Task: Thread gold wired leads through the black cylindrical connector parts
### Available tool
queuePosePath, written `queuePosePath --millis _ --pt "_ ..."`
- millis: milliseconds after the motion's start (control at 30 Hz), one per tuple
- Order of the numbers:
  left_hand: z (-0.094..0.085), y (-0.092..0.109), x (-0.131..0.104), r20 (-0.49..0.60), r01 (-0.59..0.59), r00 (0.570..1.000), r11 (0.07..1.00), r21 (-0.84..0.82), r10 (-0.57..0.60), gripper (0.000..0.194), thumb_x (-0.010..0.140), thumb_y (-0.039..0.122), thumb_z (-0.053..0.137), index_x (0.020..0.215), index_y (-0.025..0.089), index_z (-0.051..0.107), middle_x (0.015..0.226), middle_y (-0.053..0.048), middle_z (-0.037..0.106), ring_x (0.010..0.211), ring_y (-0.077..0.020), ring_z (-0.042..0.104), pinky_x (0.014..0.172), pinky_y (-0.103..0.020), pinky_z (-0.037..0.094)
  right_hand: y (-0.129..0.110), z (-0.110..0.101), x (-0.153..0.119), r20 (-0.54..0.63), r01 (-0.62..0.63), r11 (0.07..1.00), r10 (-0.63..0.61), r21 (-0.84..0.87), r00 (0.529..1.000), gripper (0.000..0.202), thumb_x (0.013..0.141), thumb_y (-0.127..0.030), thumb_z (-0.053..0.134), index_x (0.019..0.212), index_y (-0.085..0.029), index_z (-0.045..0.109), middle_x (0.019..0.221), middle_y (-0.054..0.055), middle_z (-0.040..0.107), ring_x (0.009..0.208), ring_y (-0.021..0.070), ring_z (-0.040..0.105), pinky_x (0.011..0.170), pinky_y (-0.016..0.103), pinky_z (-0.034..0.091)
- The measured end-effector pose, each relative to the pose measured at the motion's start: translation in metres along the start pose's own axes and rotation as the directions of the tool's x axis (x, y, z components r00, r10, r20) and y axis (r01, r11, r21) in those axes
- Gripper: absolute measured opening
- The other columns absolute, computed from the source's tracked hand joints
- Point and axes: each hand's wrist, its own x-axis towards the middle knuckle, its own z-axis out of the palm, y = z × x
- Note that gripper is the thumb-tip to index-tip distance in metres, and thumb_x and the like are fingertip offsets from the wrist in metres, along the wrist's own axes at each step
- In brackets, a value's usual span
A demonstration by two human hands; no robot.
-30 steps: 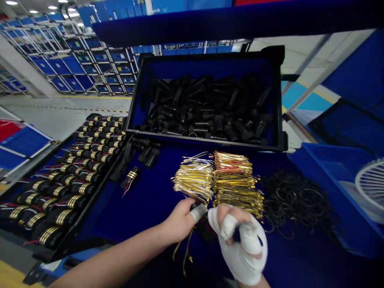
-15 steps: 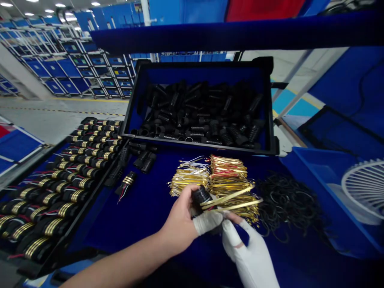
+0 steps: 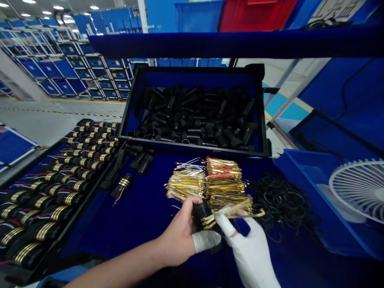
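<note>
My left hand [image 3: 183, 234], its thumb wrapped in a pale cover, is closed round a black ribbed sleeve [image 3: 201, 212]. Gold metal strips [image 3: 240, 209] reach from the sleeve's grooves out to the right. My right hand [image 3: 246, 236], in a white glove with some bare fingertips, pinches these strips close to the sleeve. Just beyond both hands lie a bundle of gold strips with white wires [image 3: 186, 182] and a stack of gold strips with red wires [image 3: 223, 172]. One sleeve with gold rings and loose wires [image 3: 124, 183] lies to the left.
A black-rimmed bin [image 3: 192, 69] at the back holds many ribbed black sleeves. On the left, a tray [image 3: 90, 192] carries rows of gold-ringed sleeves. Black rubber rings [image 3: 282, 200] are heaped at right, beside a blue bin [image 3: 324, 228] and a white fan [image 3: 363, 188].
My right hand has shifted its fingers up onto the gold strips beside the sleeve. The sleeve has turned, showing more gold bands on its side. The camera view has moved slightly.
</note>
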Motion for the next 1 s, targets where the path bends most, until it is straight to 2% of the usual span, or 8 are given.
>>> queuePosePath --millis 167,300,467,667,800,867,933,1000 --pt "0.000 0.010 0.004 -0.161 0.044 0.987 0.989 0.140 -0.021 0.038 0.091 0.054 0.059 0.103 0.022 0.042 0.090 0.002 0.049 0.081 -0.0123 0.049 0.073 -0.024 0.043 0.015 0.020 -0.005 0.024 -0.122 0.964 0.120 0.235 0.992 0.038 0.068 -0.048 0.084 0.086 -0.018 0.070 0.083 0.005 0.071 0.074 0.0208 0.062 0.068 0.032 0.049" --pt "0.000 0.013 0.006 -0.138 0.021 0.990 0.995 0.101 -0.007 0.037 0.093 0.053 0.057 0.105 0.025 0.035 0.086 0.003 0.051 0.072 -0.0110 0.051 0.068 -0.026 0.046 0.012 0.030 -0.012 0.099 -0.285 0.817 0.273 0.502 0.957 0.041 0.066 -0.048 0.087 0.081 -0.019 0.062 0.060 -0.004 0.057 0.048 0.0082 0.038 0.047 0.022 0.026" --pt "-0.002 0.015 0.009 -0.059 0.005 0.998 0.995 0.104 0.001 0.046 0.090 0.052 0.062 0.108 0.026 0.029 0.079 0.002 0.061 0.066 -0.0128 0.057 0.065 -0.028 0.049 0.007 0.034 -0.005 0.284 -0.344 0.667 0.202 0.661 0.937 0.035 0.078 -0.045 0.078 0.069 -0.018 0.057 0.051 -0.006 0.043 0.049 0.0081 0.031 0.049 0.023 0.026" --pt "0.004 0.043 0.023 -0.248 -0.147 0.959 0.989 -0.022 0.137 0.052 0.088 0.054 0.065 0.121 0.027 0.034 0.074 0.003 0.061 0.064 -0.0133 0.063 0.063 -0.025 0.050 -0.002 0.037 -0.003 0.367 -0.368 0.585 0.125 0.723 0.922 0.033 0.088 -0.052 0.065 0.093 -0.019 0.065 0.072 -0.003 0.055 0.047 0.0055 0.021 0.048 0.024 0.023" --pt "0.014 0.056 0.033 -0.244 -0.201 0.949 0.979 0.027 0.202 0.063 0.082 0.054 0.071 0.129 0.025 0.041 0.081 0.000 0.067 0.047 -0.0099 0.058 0.048 -0.022 0.045 -0.013 0.038 -0.004 0.624 -0.534 0.589 0.064 0.607 0.779 0.050 0.091 -0.066 0.052 0.092 -0.018 0.064 0.063 -0.005 0.050 0.041 0.0040 0.016 0.042 0.023 0.020" --pt "0.019 0.052 0.042 -0.274 -0.229 0.933 0.972 0.042 0.232 0.059 0.079 0.052 0.075 0.121 0.024 0.045 0.086 -0.002 0.068 0.049 -0.0095 0.059 0.047 -0.021 0.045 -0.015 0.040 -0.001 0.514 -0.348 0.787 0.046 0.509 0.856 0.053 0.094 -0.066 0.043 0.079 -0.018 0.062 0.051 -0.007 0.041 0.037 0.0064 0.019 0.040 0.024 0.024" --pt "0.026 0.044 0.052 -0.366 -0.287 0.892 0.958 -0.006 0.265 0.054 0.079 0.049 0.076 0.116 0.023 0.047 0.090 -0.002 0.069 0.062 -0.0122 0.065 0.056 -0.021 0.050 -0.013 0.041 0.007 0.178 0.035 0.949 -0.095 0.312 0.979 0.036 0.095 -0.052 0.052 0.085 -0.020 0.064 0.059 -0.002 0.054 0.045 0.0121 0.044 0.050 0.028 0.042" --pt "0.033 0.038 0.063 -0.455 -0.310 0.861 0.943 -0.119 0.226 0.048 0.081 0.050 0.074 0.111 0.021 0.050 0.093 -0.003 0.070 0.074 -0.0145 0.068 0.065 -0.022 0.052 -0.008 0.038 0.016 -0.093 0.381 0.924 -0.376 0.044 0.922 0.015 0.088 -0.032 0.065 0.100 -0.023 0.066 0.084 0.002 0.067 0.072 0.0187 0.062 0.071 0.033 0.051"
